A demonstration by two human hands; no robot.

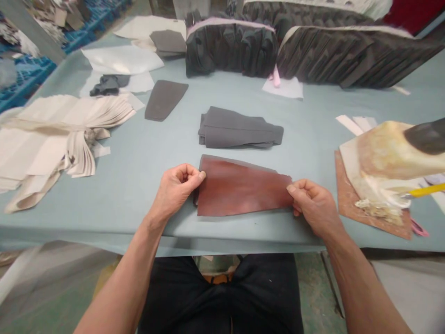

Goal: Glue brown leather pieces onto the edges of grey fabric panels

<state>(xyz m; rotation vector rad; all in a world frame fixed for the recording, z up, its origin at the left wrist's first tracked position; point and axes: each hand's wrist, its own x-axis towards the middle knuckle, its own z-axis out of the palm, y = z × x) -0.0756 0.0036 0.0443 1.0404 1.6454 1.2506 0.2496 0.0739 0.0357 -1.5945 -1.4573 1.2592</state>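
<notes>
A reddish-brown leather piece (243, 188), broad on the left and narrowing to the right, lies over a dark grey piece whose edge shows along its top. My left hand (179, 188) pinches its upper left edge between thumb and bent fingers. At the narrow right end, my right hand (311, 202) grips the leather with thumb and fingers. Just beyond it rests a stack of dark grey cut pieces (239, 129). Farther back on the left is a single dark tapered piece (165, 99).
Bundles of cream cloth pieces (62, 130) cover the table's left side. Dark bundled pieces (229, 48) line the back. At right, a glue-stained container (385, 148) stands on a brown board (375, 218), with a yellow-handled brush (427, 190). The table's front edge (225, 246) runs before my lap.
</notes>
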